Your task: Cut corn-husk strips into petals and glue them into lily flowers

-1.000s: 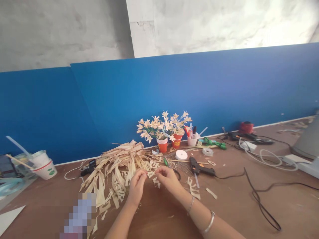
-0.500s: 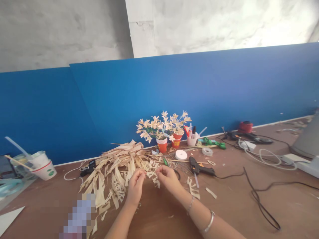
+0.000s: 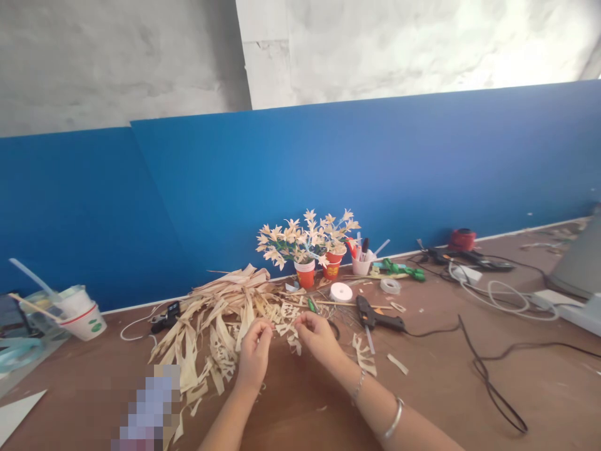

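My left hand (image 3: 256, 351) is closed in a pinch, fingertips pointing right, in front of a heap of pale dried husk strips (image 3: 235, 300). Facing it, my right hand (image 3: 318, 337) also pinches, thumb against fingers. A small gap separates the two hands. Whatever lies between the fingertips of either hand is too small to make out. Cut husk scraps (image 3: 295, 343) lie on the table just behind the gap. Beyond them, pale husk-like flowers (image 3: 291, 235) on stems stand in a red and white paper cup (image 3: 305, 275), with a second red cup (image 3: 331, 268) beside it.
Right of my hands lies a black glue gun (image 3: 378, 314) with its cord. A white tape roll (image 3: 341, 292) and a clear tape roll (image 3: 390, 286) sit near a cup of pens (image 3: 361, 264). Cables (image 3: 498, 401) cross the right side. Paper cups (image 3: 82, 316) stand far left.
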A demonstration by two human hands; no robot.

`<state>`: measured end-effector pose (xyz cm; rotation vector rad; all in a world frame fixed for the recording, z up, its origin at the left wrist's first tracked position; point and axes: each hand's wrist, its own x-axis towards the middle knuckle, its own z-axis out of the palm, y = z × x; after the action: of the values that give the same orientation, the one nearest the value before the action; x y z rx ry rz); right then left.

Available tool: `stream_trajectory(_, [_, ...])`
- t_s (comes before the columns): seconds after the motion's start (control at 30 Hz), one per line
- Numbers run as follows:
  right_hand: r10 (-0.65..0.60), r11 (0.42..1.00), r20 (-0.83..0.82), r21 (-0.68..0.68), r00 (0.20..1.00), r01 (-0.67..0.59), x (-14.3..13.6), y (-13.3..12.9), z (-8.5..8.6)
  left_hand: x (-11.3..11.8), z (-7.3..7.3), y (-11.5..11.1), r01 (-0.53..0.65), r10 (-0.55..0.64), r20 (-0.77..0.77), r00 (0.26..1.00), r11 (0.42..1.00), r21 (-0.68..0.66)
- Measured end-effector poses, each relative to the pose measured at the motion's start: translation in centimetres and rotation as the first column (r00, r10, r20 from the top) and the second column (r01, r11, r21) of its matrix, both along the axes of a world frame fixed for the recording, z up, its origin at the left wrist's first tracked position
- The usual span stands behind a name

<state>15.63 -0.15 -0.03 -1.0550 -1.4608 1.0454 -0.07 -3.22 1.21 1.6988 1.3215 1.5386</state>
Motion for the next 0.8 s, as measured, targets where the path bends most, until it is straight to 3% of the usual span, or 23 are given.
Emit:
stream_trajectory(0.17, [0.004, 1.000, -0.006, 0.014, 1.000, -0.003, 0.0, 0.2, -0.1, -0.1, -0.1, 0.1, -0.016, 0.017, -0.023, 1.000, 1.000, 0.008])
stream_trajectory(0.37, [0.014, 1.000, 0.002, 0.007, 1.000, -0.014, 0.0, 0.1, -0.3, -0.3, -0.3, 0.0, -0.164, 0.185, -0.199, 0.962, 0.979, 0.120])
stream_trajectory(0.53, [0.029, 0.999, 0.066, 0.044, 0.997, -0.032, -0.2, -0.5, 0.2, 0.3, -0.4, 0.0, -0.090, 0.161, -0.374, 0.914, 0.976, 0.200])
stream_trajectory(0.8, [0.062, 0.996, 0.088, 0.055, 0.994, -0.067, -0.4, -0.8, 0.4, 0.3, -0.7, 0.3, -0.115, 0.157, -0.279, 0.947, 0.980, 0.160])
